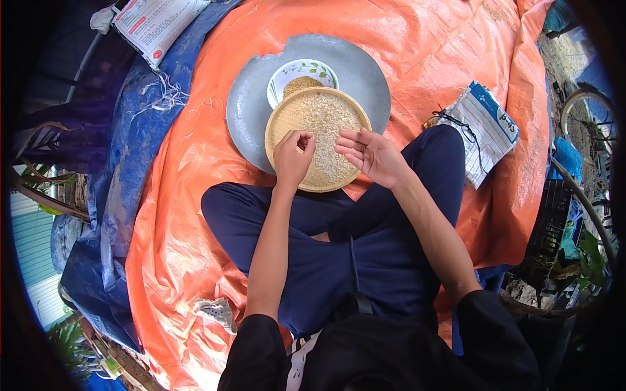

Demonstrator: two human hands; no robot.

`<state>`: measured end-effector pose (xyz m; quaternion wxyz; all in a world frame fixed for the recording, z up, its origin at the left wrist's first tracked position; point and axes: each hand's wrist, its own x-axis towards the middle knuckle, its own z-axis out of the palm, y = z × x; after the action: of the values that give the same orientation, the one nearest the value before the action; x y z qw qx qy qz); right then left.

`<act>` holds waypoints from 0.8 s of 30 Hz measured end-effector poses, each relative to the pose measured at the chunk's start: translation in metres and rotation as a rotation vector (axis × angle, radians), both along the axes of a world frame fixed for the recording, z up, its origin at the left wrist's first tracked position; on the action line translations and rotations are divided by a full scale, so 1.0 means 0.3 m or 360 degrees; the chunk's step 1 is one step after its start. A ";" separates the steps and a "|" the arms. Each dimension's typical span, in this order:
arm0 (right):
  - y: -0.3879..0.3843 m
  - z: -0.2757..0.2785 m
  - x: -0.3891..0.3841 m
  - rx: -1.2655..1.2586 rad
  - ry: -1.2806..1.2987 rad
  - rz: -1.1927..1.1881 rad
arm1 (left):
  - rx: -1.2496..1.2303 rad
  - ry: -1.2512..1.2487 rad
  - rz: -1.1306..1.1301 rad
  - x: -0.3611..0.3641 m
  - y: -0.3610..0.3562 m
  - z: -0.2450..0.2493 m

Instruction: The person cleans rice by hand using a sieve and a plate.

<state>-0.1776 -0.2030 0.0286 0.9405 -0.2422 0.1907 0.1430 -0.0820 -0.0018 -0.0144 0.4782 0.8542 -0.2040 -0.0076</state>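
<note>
A round woven tray with a raised rim rests partly on my folded legs and partly over a large grey metal tray. Pale, broken grain is spread across it. Over the tray's left side, my left hand is closed with its fingers curled; whatever it may hold is too small to make out. My right hand hovers above the right side, open, palm turned up and fingers stretched out. Behind the woven tray stands a white leaf-patterned bowl containing brownish grain, its near side hidden.
An orange tarp lies under everything, with a blue tarp along the left. A printed sack is at the upper left. By my right knee lies a folded white-and-blue sack with black cord. A bicycle wheel shows far right.
</note>
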 end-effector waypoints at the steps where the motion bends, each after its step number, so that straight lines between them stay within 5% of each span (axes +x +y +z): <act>1: 0.008 0.009 -0.022 0.0060 0.0007 -0.0061 | 0.0023 -0.0024 -0.0032 0.000 -0.004 -0.002; 9: -0.020 -0.086 -0.009 0.0229 -0.0108 -0.0284 | 0.0226 -0.0067 -0.0158 -0.011 -0.014 -0.034; 24: 0.037 -0.106 0.031 -0.0364 0.0358 -0.0244 | 0.0550 -0.0185 -0.0514 -0.048 -0.022 -0.081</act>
<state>-0.1683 -0.1918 -0.0033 0.8877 -0.3148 0.3278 0.0743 -0.0963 -0.0085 -0.0387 0.3051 0.8785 -0.3609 -0.0695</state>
